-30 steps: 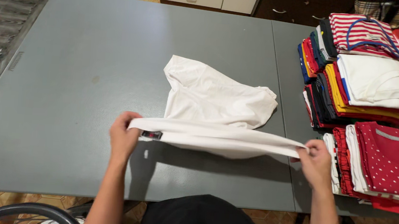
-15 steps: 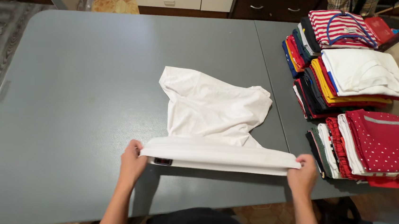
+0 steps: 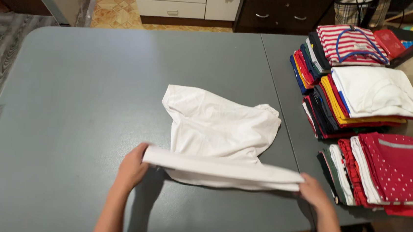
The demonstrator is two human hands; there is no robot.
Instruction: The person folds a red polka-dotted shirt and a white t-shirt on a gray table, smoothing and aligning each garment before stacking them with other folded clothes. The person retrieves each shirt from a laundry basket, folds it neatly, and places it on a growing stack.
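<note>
"What have you got there?"

"My left hand [image 3: 132, 166] and my right hand [image 3: 312, 190] each pinch one end of a white shirt [image 3: 219, 136]. The near edge is pulled flat and straight between them. The rest lies bunched up on the grey table [image 3: 81, 86]."

"And on your right?"

"Folded clothes in piles [image 3: 364, 109], red, white, yellow and striped ones, close beside my right hand."

We see a white garment [image 3: 220, 132] of soft, matt, creased cloth on a smooth grey tabletop [image 3: 81, 86] with a dull sheen; beside it our stacks of folded clothes [image 3: 364, 104] look like matt cotton knit, the floor [image 3: 112, 5] glossy tile
</note>
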